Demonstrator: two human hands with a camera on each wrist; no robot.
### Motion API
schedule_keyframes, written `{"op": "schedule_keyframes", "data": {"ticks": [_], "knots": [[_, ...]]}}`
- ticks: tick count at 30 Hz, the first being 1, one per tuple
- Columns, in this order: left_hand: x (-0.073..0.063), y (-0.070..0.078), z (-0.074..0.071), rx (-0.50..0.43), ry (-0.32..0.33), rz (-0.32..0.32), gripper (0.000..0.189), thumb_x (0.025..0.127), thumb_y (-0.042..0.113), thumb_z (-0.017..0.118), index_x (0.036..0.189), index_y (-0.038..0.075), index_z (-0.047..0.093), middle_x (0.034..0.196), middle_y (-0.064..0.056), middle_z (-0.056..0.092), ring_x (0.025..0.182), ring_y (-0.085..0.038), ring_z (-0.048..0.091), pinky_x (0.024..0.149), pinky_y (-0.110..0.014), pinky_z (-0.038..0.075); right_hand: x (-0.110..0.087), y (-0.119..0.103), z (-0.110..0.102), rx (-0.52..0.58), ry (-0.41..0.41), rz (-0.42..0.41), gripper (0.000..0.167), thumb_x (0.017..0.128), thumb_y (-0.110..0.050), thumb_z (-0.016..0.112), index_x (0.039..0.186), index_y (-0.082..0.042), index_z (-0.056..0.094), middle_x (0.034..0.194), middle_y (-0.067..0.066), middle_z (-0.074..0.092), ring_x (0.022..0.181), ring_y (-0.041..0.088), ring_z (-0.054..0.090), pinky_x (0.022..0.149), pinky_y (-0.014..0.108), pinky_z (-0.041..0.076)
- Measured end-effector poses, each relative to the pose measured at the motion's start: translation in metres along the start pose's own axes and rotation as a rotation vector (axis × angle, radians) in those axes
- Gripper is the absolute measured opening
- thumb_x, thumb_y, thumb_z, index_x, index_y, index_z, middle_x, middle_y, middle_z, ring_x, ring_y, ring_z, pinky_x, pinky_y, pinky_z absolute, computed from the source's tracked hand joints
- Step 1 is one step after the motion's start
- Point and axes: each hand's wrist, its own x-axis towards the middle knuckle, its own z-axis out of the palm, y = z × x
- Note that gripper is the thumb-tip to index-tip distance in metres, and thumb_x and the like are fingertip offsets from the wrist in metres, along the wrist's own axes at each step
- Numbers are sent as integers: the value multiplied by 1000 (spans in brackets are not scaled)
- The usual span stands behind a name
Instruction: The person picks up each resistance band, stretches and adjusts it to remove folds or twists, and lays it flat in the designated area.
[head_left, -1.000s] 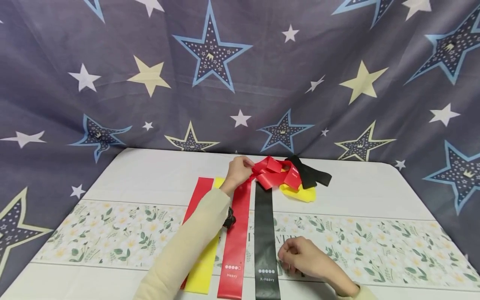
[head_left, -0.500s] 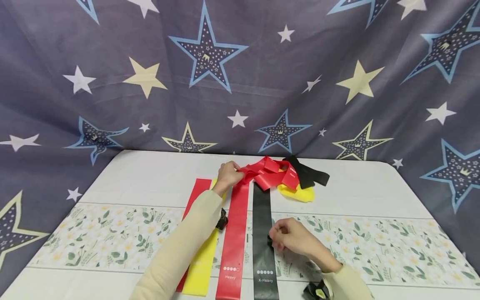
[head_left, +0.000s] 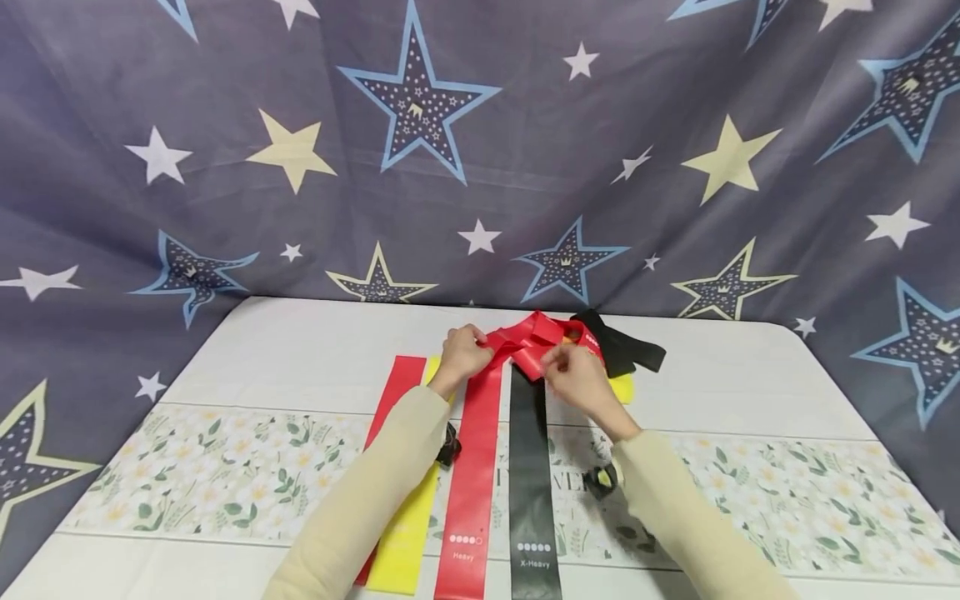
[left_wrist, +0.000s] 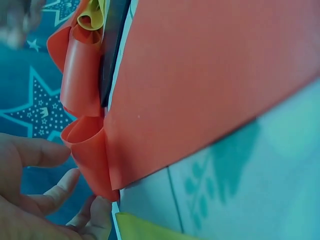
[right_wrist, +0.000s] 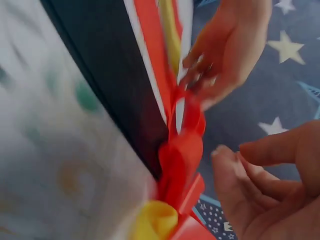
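Untangling: I am working at the heap of crumpled resistance bands at the far end of the desk (head_left: pixel 300 350), with both hands at the tangled red band (head_left: pixel 536 342).
Left hand: my left hand (head_left: pixel 462 354) pinches the near end of the tangled red band; the left wrist view shows my fingertips (left_wrist: pixel 95 220) closed on its curled loop (left_wrist: pixel 90 150).
Right hand: my right hand (head_left: pixel 573 375) is at the other side of the same red tangle, fingers curled toward it; the right wrist view is blurred and shows the fingers (right_wrist: pixel 260 170) just beside the band, so I cannot tell whether they grip it yet.
Hands together: they are near each other, the red loop between them.
Where the band lies: it sits crumpled at the far ends of the flat strips, touching a crumpled black band (head_left: pixel 622 350) and over a yellow one (head_left: pixel 621 387).
Laid out already: a red strip (head_left: pixel 390 400), a yellow strip (head_left: pixel 408 533), a red strip marked Heavy (head_left: pixel 472 467) and a black strip marked X-Heavy (head_left: pixel 531 475) lie flat side by side, running towards me.
Step in hand: I judge this as freeing one red band from the heap, with three crumpled bands left to sort.
Next move: it likely calls for a firm right-hand pinch, then drawing the hands apart to open the folds without dragging the black and yellow bands along.
Risk: the pull could shift the flat strips just beside the heap.
Surroundings: a floral cloth covers the desk and a star-printed curtain (head_left: pixel 480 150) hangs behind.
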Motion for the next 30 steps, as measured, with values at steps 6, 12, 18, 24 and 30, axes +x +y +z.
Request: {"op": "schedule_keyframes", "data": {"ticks": [6,12,18,24,30], "knots": [[-3,-1,-2,1,-7,44,26,82,9,61,106,0,60,111,-19,54,100,-28,51,80,-37,51,48,-2,-2,-327,68,-44,9,78,-2,54,85,2,59,80,17,62,73,31,58,63,37,48],[-5,-1,-2,10,-19,50,24,83,9,60,106,0,60,111,-18,54,99,-27,51,77,-35,51,77,-4,8,-506,-21,108,21,83,-12,59,96,4,60,103,24,58,90,37,60,77,48,52],[-6,-3,-3,3,-36,55,23,86,12,58,106,0,59,111,-18,54,100,-27,52,78,-36,51,92,-3,19,-629,-15,232,33,84,-19,60,108,3,63,108,23,62,96,39,63,83,51,51],[-8,-2,-7,30,-75,85,20,87,11,55,102,0,62,99,-15,60,82,-19,52,67,-26,46,94,-1,18,-623,28,234,25,86,-19,58,98,2,65,101,22,67,87,36,65,79,51,52],[-6,2,-15,54,27,122,22,88,11,52,98,2,69,93,-11,69,74,-21,61,67,-30,48,89,-13,7,-252,29,178,24,87,-17,52,68,-4,58,61,8,58,54,19,57,51,30,47]]}}
